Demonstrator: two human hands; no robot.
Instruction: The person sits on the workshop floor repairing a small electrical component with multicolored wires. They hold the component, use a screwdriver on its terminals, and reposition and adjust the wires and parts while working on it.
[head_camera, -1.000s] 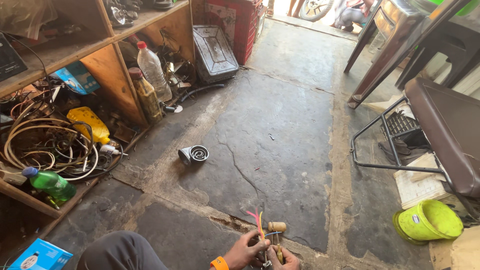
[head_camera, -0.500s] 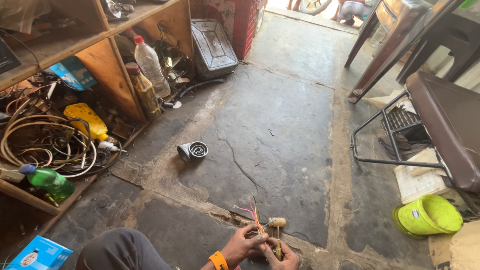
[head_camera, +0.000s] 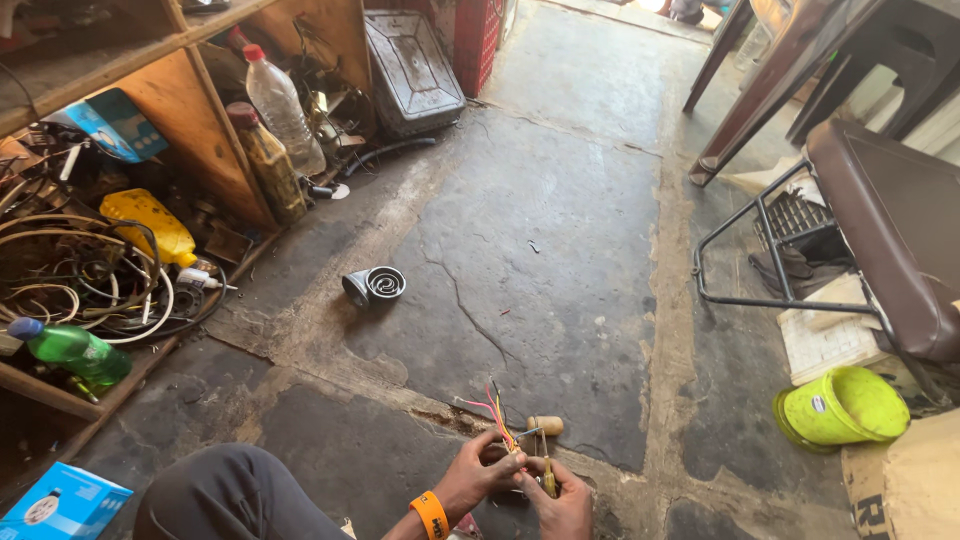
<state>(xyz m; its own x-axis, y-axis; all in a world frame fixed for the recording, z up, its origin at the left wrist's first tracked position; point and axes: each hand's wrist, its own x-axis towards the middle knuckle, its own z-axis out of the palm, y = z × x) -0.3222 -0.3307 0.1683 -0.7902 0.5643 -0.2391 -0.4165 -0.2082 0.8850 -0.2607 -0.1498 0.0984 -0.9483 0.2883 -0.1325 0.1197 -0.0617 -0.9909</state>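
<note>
Thin coloured wires (head_camera: 495, 415) pinched by left hand (head_camera: 478, 472); right hand (head_camera: 558, 500) grips slim wooden-handled screwdriver (head_camera: 546, 450).

A single head-worn camera looks steeply down and forward over a cracked grey concrete floor (head_camera: 540, 250), from a low height close to the ground. The person's own left hand (head_camera: 480, 472) and right hand (head_camera: 560, 500) sit at the bottom edge, very near the lens and partly cut off. The open wooden shelf unit (head_camera: 210, 110) runs along the upper left of the frame; the brown padded metal-framed seat (head_camera: 890, 230) fills the right. The far floor reaches the top edge. No second view shares the scene.
</note>
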